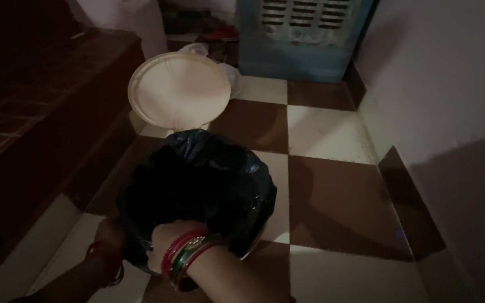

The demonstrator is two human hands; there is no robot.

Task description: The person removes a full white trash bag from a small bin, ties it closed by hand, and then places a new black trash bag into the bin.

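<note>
- Bin (256, 235) with one black bag (197, 179) in it stands on the checkered floor (332, 196). Only a small bit of the bin's pale rim shows under the bag.
- One round cream lid (179, 90) stands open behind the bin, tipped up.
- Two hands are at the near edge of the bin. The right hand (166, 241) is on the bag's edge, right at the rim. Its fingers look curled over the black plastic, but it is too dark to tell how tight they hold.
- The left hand (110, 233) is just beside the bin on its left side, touching the bag. Its fingers are hidden in the dark, so I cannot tell if they grip.
- Red and green bangles (189, 252) sit on the right wrist. A few thin red bangles (103, 255) sit on the left wrist.
- One blue cooler (304, 39) with slots stands far behind the bin, past the lid.
- One dark brick ledge (35, 106) runs along the left of the bin.
- One plain wall (450, 84) is to the right of the bin.
</note>
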